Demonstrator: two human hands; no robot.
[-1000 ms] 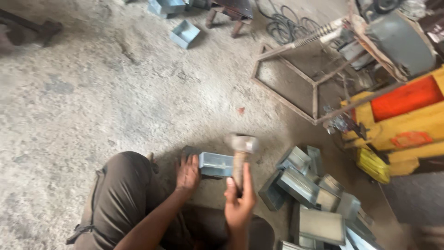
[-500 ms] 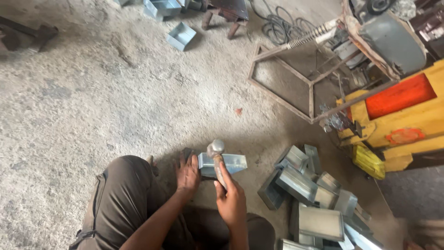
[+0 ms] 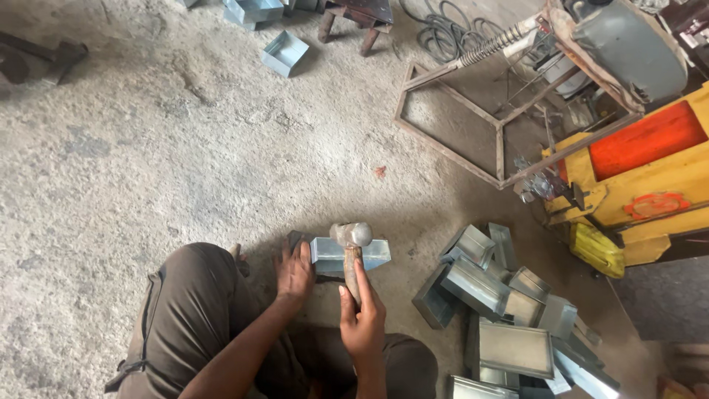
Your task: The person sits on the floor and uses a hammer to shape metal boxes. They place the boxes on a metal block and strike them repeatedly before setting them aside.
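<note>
While kneeling on floor (image 3: 148,148): gripped hammer (image 3: 351,238) in right hand (image 3: 362,318), fingers wrapped; pinned box (image 3: 347,255) with spread left hand (image 3: 294,272). Best struck squarely, clear of fingers.

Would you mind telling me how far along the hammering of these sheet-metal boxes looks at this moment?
Done, it seems: a pile of metal boxes lies to the person's right, though I cannot tell finished from unworked. In hand: the left hand steadies one metal box on the floor while the right hand holds a hammer with its head on it. How many are left is unclear.
</note>
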